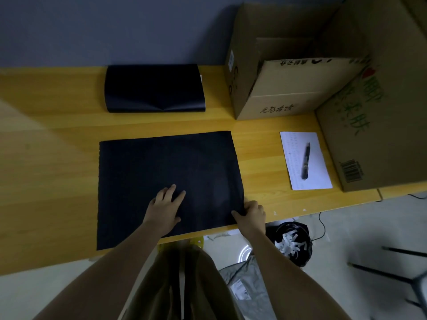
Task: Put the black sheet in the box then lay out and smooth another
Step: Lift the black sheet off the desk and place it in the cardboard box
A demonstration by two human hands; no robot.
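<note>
Two hands work the black sheet [168, 181] — left hand [165, 210] flat, fingers spread, anchoring; right hand [251, 214] pinching its corner, probably to lift.

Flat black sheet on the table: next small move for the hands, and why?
Probably lift the flat black sheet by its near right corner, where the right hand pinches the edge while the left hand lies flat on it. The open cardboard box stands at the back right.

Bare table [57, 181] lies left of the black sheet [166, 181]; cardboard boxes [288, 88] wall the right.
</note>
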